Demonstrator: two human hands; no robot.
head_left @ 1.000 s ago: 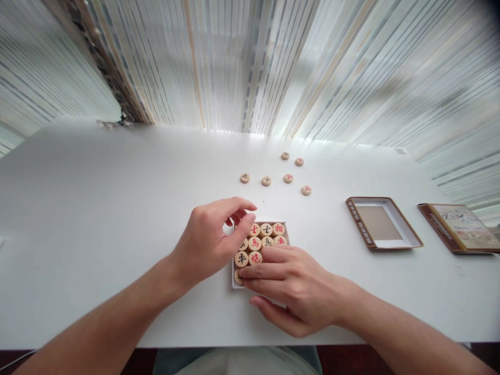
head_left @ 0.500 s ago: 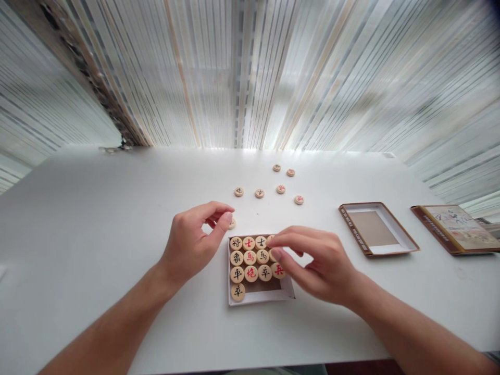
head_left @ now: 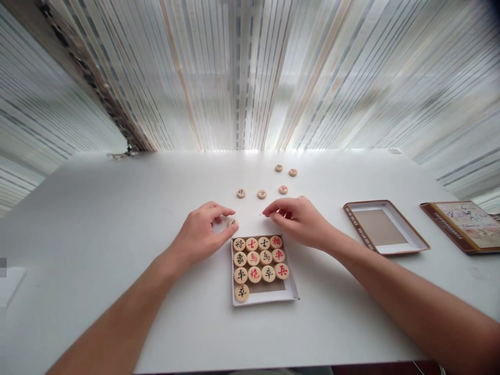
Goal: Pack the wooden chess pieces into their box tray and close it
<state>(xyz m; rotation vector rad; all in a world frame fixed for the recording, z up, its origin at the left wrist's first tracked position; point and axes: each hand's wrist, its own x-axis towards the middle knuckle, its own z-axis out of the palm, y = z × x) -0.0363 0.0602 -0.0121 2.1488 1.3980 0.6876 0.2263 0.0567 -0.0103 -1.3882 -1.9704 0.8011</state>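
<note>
My left hand (head_left: 209,229) curls its thumb and fingers around a xiangqi piece (head_left: 233,223) with a dark character, just behind the box. My right hand (head_left: 299,219) hovers over the table behind the box's right side. Its fingers are bent in close to the thumb, and whether anything is between them is hidden. In front of both hands lies a shallow white box (head_left: 265,297). It holds rows of round wooden xiangqi pieces with red or black characters. A single black piece (head_left: 241,292) sits in the front row at the left.
Several loose pieces lie farther back, among them a black one (head_left: 241,193), another black one (head_left: 261,194) and a red one (head_left: 283,189). To the right are an open brown-edged box part (head_left: 385,226) and a printed cover (head_left: 464,224). A striped curtain (head_left: 250,78) hangs behind the table.
My right hand has left the pieces in the box and moved away to the table behind it, its fingers closer together. My left hand has shifted slightly right around the loose piece.
</note>
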